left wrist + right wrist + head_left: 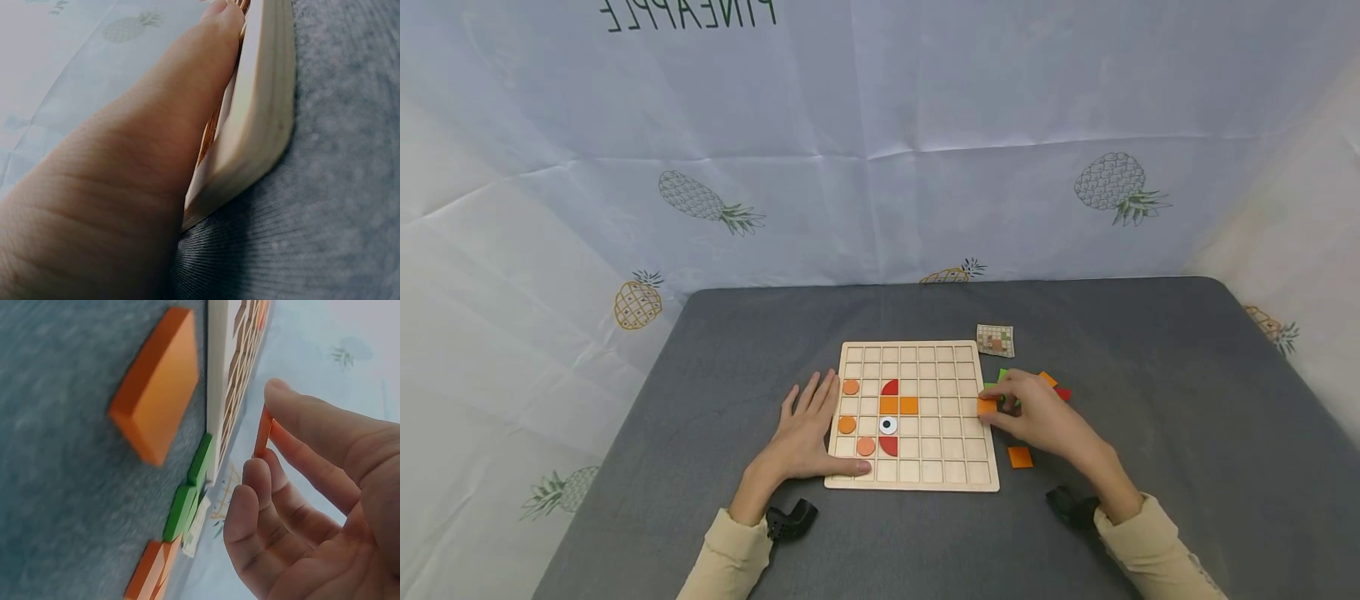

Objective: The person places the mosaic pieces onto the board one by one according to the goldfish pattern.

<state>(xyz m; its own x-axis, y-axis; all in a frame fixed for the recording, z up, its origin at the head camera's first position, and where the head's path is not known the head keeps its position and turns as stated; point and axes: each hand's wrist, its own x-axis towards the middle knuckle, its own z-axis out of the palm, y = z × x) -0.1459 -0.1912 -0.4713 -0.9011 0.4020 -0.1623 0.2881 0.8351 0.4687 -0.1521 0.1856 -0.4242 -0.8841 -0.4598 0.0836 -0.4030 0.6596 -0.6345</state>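
Note:
A wooden grid board [936,462] lies on the grey table with orange discs [847,425], red quarter-circles [889,447], orange square tiles [908,406] and a white eye disc [887,425] in its cells. My left hand [805,433] rests along the board's left side, fingers straight and spread, thumb over the front edge. In the left wrist view the thumb lies against the board's corner [250,131]. Between thumb and fingertips my right hand [1041,417] pinches an orange square tile [263,432], held above the board's right edge.
Right of the board lies a loose orange square tile [1020,457]. Green tiles [181,509] and more orange tiles [150,569] lie close by, partly behind the right hand, with a red piece [1063,392]. A small pattern card [996,341] sits at the board's far right corner.

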